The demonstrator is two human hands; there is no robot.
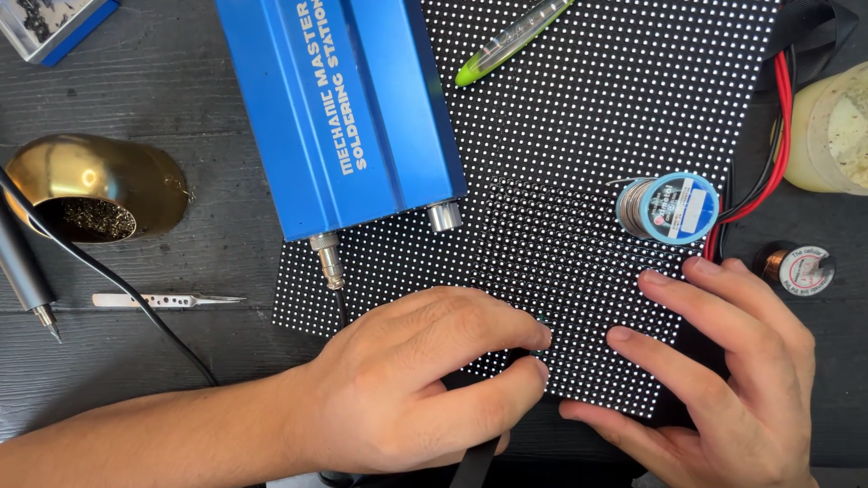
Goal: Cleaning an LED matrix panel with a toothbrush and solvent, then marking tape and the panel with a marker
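Note:
A black panel [588, 117] covered in a grid of small white dots lies flat on the dark table. My left hand [416, 380] rests on its near edge, thumb and forefinger pinched together on something small and dark at the edge; what it is cannot be made out. My right hand [723, 370] lies flat on the panel's near right corner, fingers spread and pressing down. A blue box-shaped soldering station [334, 108] sits across the panel's left part. A spool of solder wire [669, 208] stands on the panel just beyond my right fingers.
A green pen-like tool [506, 41] lies on the panel's far side. Left of the panel are metal tweezers [163, 300], a brass tip-cleaner holder [95, 190], a soldering iron tip [27, 280] and its black cable [136, 303]. Right: a copper wire spool [796, 267], red and black wires [779, 117], a pale jar [832, 126].

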